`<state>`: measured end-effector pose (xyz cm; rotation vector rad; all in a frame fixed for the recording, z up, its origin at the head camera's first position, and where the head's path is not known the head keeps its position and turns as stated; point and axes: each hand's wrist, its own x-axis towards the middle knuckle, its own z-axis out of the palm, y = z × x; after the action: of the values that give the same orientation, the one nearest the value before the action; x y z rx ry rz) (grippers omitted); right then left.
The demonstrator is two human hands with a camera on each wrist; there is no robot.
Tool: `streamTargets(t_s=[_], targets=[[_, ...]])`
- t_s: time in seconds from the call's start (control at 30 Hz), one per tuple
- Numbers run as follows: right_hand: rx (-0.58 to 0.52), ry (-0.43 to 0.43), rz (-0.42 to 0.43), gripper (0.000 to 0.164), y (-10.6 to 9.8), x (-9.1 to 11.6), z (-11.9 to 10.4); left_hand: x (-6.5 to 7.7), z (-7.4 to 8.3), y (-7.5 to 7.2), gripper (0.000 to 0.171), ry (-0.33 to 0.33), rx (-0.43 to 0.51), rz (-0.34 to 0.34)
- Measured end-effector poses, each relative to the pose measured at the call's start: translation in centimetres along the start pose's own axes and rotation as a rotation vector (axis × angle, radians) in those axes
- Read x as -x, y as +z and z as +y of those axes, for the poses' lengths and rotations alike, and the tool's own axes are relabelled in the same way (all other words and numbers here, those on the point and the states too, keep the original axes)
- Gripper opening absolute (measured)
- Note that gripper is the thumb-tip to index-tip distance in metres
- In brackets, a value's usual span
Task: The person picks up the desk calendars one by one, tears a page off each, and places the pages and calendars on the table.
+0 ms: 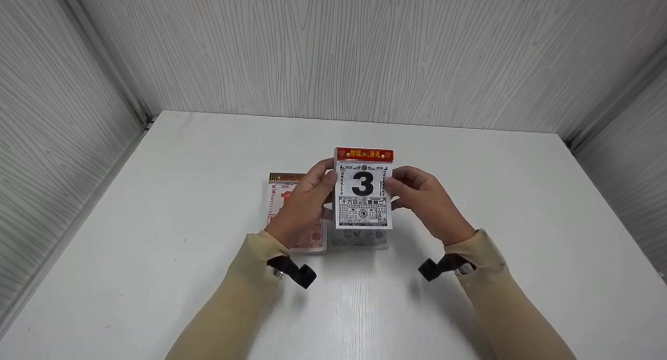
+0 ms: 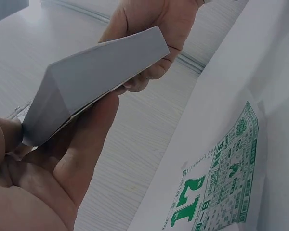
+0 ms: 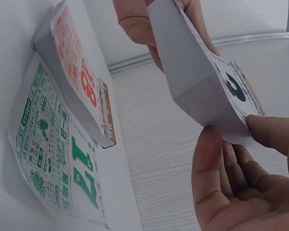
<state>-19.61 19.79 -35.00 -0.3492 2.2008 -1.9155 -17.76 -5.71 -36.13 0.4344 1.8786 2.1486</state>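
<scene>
A thick tear-off calendar [image 1: 363, 209] with a red header strip and a large black 3 is held up over the table, its page facing the head camera. My left hand [image 1: 307, 201] grips its left edge. At the right edge my right hand [image 1: 424, 203] pinches it, thumb on the front page and fingers behind, as the right wrist view shows. The calendar's white bottom end [image 2: 101, 67] faces the left wrist camera. Under it on the table lies a page [image 3: 58, 149] with a green 17, mostly hidden in the head view.
Beside the green page lies a second tear-off calendar [image 3: 70, 57] with red print and a brown-gold header, partly covered by the left hand in the head view. Both rest on a white table [image 1: 208, 276]. Grey wood-grain panels [image 1: 333, 52] stand at the back and sides.
</scene>
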Motion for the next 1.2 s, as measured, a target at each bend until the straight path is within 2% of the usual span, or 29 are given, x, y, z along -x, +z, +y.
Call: streamTargets(t_s=[0.1, 0.2, 0.27, 0.33, 0.4, 0.47, 0.6, 0.77, 0.9, 1.2], targets=[[0.110, -0.099, 0.089, 0.036, 0.3, 0.1, 0.0, -0.2, -0.1, 0.1, 0.041, 0.017, -0.012, 0.036], [0.288, -0.315, 0.234, 0.031, 0.9, 0.4, -0.2, -0.3, -0.2, 0.2, 0.041, 0.028, -0.003, 0.059], [0.430, -0.476, 0.302, 0.025, 1.3, 0.8, -0.5, -0.4, -0.2, 0.3, 0.041, 0.030, -0.003, 0.069], [0.542, -0.619, 0.287, 0.018, 1.8, 1.3, -0.8, -0.4, -0.1, 0.4, 0.041, 0.027, 0.000, 0.073], [0.660, -0.718, 0.214, 0.016, 2.2, 1.7, -1.0, -0.3, -0.1, 0.4, 0.040, 0.022, 0.002, 0.074], [0.771, -0.783, 0.116, 0.018, 2.6, 2.0, -1.1, -0.3, -0.1, 0.5, 0.039, 0.021, 0.012, 0.069], [0.957, -0.840, -0.052, 0.027, 3.3, 2.4, -1.2, -0.2, -0.1, 0.5, 0.038, 0.037, 0.038, 0.055], [1.085, -0.850, -0.124, 0.032, 3.7, 2.4, -1.1, -0.2, -0.2, 0.5, 0.039, 0.045, 0.045, 0.052], [1.098, -0.860, -0.129, 0.029, 3.7, 2.3, -1.0, -0.2, -0.3, 0.5, 0.040, 0.031, 0.027, 0.060], [1.046, -0.885, -0.158, 0.015, 3.8, 2.3, -1.0, -0.3, -0.5, 0.4, 0.038, 0.018, 0.011, 0.080]])
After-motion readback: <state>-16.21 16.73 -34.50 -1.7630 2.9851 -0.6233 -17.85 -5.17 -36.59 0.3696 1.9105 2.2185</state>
